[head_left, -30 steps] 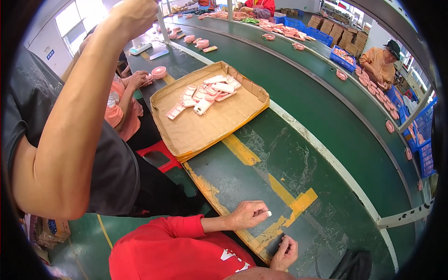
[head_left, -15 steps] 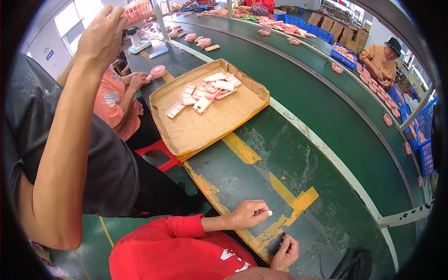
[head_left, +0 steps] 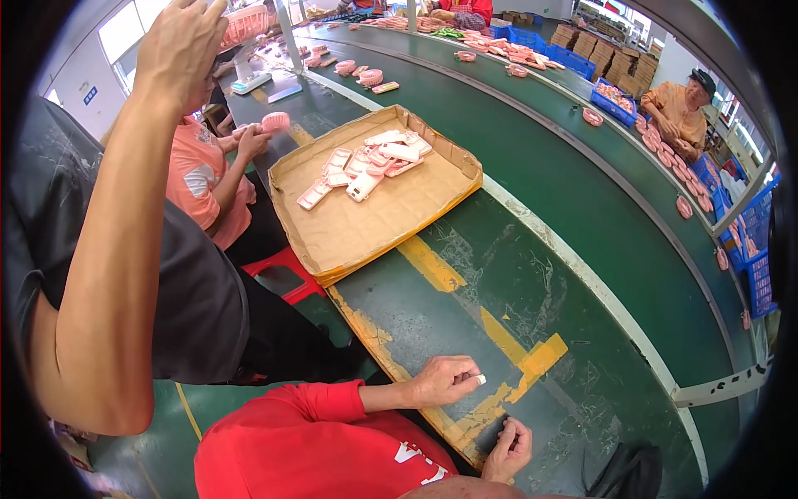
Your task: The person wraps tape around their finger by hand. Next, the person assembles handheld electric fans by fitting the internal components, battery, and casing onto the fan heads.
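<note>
My left hand (head_left: pixel 447 379), coming out of a red sleeve (head_left: pixel 337 403), rests over the near edge of the dark green worktable (head_left: pixel 399 312). Its fingers are curled closed, and a small white bit shows at the fingertips; whether it is held or wrapped round a finger, I cannot tell. Lower down, my right hand (head_left: pixel 509 450) lies at the table with its fingers curled in; whatever may be inside is hidden. Yellow tape (head_left: pixel 540 356), worn and peeling, crosses the tabletop beside both hands.
A paper-lined cardboard tray (head_left: pixel 332 241) holds a pile of pink-and-white casings (head_left: pixel 366 166). Left, a standing person's raised hand (head_left: pixel 174 58) holds a pink fan head (head_left: pixel 245 25). Beyond, a seated co-worker handles another fan (head_left: pixel 275 122). A green conveyor (head_left: pixel 540 166) curves past the table.
My hands have stayed in place. The seated co-worker has raised the pink fan slightly. Pink parts on the conveyors have shifted, and the standing person's raised arm has moved a little.
</note>
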Demonstrator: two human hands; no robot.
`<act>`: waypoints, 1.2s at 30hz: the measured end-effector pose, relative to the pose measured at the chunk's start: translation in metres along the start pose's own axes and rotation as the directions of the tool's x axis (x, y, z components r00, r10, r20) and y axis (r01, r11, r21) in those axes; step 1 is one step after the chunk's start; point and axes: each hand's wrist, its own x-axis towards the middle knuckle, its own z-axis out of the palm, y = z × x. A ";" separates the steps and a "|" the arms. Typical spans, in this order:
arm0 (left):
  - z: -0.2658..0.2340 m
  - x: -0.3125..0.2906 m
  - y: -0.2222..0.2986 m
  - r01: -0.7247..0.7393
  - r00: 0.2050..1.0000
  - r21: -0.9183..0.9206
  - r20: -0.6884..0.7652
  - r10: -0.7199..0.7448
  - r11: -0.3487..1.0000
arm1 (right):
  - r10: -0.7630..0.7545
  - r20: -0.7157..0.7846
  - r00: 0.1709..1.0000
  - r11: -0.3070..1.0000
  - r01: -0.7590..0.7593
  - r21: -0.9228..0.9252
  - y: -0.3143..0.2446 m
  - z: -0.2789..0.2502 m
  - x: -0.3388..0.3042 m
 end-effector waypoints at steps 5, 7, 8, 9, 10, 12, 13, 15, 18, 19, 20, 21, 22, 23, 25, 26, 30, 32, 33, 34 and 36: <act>0.004 -0.001 -0.006 -0.054 0.998 -0.004 -0.030 0.054 0.999 | -0.006 -0.003 1.000 1.000 0.006 0.015 0.002 0.000 0.000; 0.005 -0.001 -0.007 -0.068 0.997 -0.003 -0.031 0.068 0.998 | -0.005 -0.007 1.000 1.000 0.005 0.009 0.001 -0.001 0.000; 0.004 -0.001 -0.006 -0.068 0.997 -0.004 -0.032 0.068 0.998 | -0.003 -0.003 1.000 1.000 0.003 0.008 0.001 -0.001 -0.001; 0.003 -0.002 -0.005 -0.053 0.998 -0.005 -0.028 0.053 0.999 | -0.001 0.001 1.000 1.000 0.001 0.007 0.001 -0.001 -0.001; 0.002 -0.001 -0.004 -0.037 0.999 -0.006 -0.024 0.037 0.999 | -0.002 0.002 1.000 1.000 0.002 0.008 0.000 -0.001 -0.001; 0.002 -0.001 -0.005 -0.051 0.998 -0.002 -0.023 0.051 0.999 | 0.006 -0.001 1.000 1.000 -0.006 0.007 -0.003 -0.001 -0.001; 0.003 -0.001 -0.006 -0.064 0.998 0.000 -0.019 0.064 0.998 | 0.006 0.000 1.000 1.000 -0.006 0.007 -0.003 -0.001 -0.001; 0.002 -0.001 -0.002 -0.046 0.999 -0.001 -0.019 0.046 0.999 | -0.007 0.000 1.000 1.000 0.007 -0.008 -0.003 -0.002 -0.001; 0.001 -0.002 -0.002 -0.033 0.999 -0.002 -0.021 0.033 0.999 | 0.010 0.016 1.000 1.000 -0.010 0.018 0.003 -0.003 -0.001; 0.001 -0.001 -0.002 -0.041 0.999 -0.004 -0.018 0.041 0.999 | 0.009 0.010 1.000 1.000 -0.009 0.017 0.004 -0.003 -0.001; 0.001 -0.001 -0.002 -0.045 0.999 -0.006 -0.015 0.045 0.999 | 0.002 0.020 1.000 1.000 -0.003 0.015 0.006 -0.002 -0.001; 0.000 -0.001 -0.002 -0.033 0.999 -0.005 -0.013 0.033 0.999 | -0.004 0.029 1.000 1.000 0.004 0.014 0.007 -0.002 0.000; -0.001 -0.001 -0.001 -0.020 1.000 -0.005 -0.012 0.020 1.000 | -0.007 0.025 1.000 1.000 0.006 0.012 0.008 -0.002 0.000; -0.001 -0.001 -0.003 -0.025 1.000 -0.007 -0.011 0.025 1.000 | 0.004 0.029 1.000 0.999 -0.005 0.032 0.008 -0.001 0.000; 0.000 0.001 -0.006 -0.031 0.999 0.003 -0.012 0.031 1.000 | 0.011 0.027 1.000 0.999 -0.013 0.051 0.007 -0.001 0.001; -0.001 0.002 -0.005 -0.037 0.999 0.003 -0.009 0.037 0.999 | 0.018 0.029 0.999 0.999 -0.019 0.036 0.006 -0.001 0.001; -0.003 0.003 0.001 0.022 1.000 -0.011 -0.005 -0.022 1.000 | 0.025 0.042 0.999 0.999 -0.027 0.047 0.010 -0.001 0.003; -0.003 0.004 -0.003 0.037 0.999 -0.046 0.017 -0.036 0.998 | 0.031 0.028 0.999 0.999 -0.032 0.037 0.009 0.001 0.001; -0.004 0.005 -0.006 0.000 1.000 -0.048 0.006 0.000 0.999 | 0.033 0.022 0.999 0.999 -0.034 0.037 0.007 0.002 0.000; -0.002 0.003 -0.007 -0.032 0.999 -0.035 -0.017 0.032 0.999 | 0.032 0.026 0.999 0.999 -0.033 0.043 0.007 0.001 0.000; 0.002 -0.002 -0.009 -0.031 0.999 -0.034 -0.035 0.030 0.999 | 0.026 0.034 0.999 0.998 -0.028 0.053 0.006 -0.001 -0.001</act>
